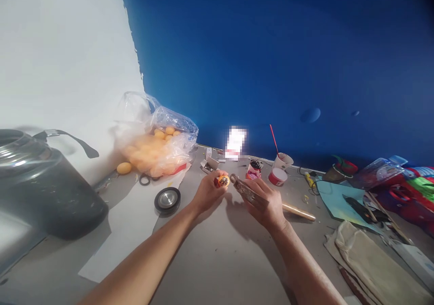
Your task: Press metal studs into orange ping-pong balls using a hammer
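1) Judged as the step in hand: working the hammer point(249, 194) at the small orange ball point(223, 181), apparently set with shiny metal bits point(224, 183) on the side turned to view

2) Pinched in the left hand point(205, 193): the ball, raised above the desk point(217, 262), with fingers closed around its sides and the studded side left bare

3) Grasped in the right hand point(267, 207): the hammer, taken close to its head, with fingers wrapped round and the wooden handle point(298, 212) poking out to the right

4) Held with the hammer's tip just beside the ball; cannot tell from this view whether touching or slightly apart

5) Placed just beyond the left hand: a small open box point(213, 161) of dark metal pieces point(209, 168), perhaps matching those on the ball

6) Placed farther left: a clear bag point(174, 118) of orange balls point(149, 152), with a loose ball point(124, 168) beside it

7) Called for next, by judgement: steady the ball, leave the left thumb clear of the hammer, and prefer short, light taps over a wide swing

8) Worth watching: possible denting or slipping under a hard knock
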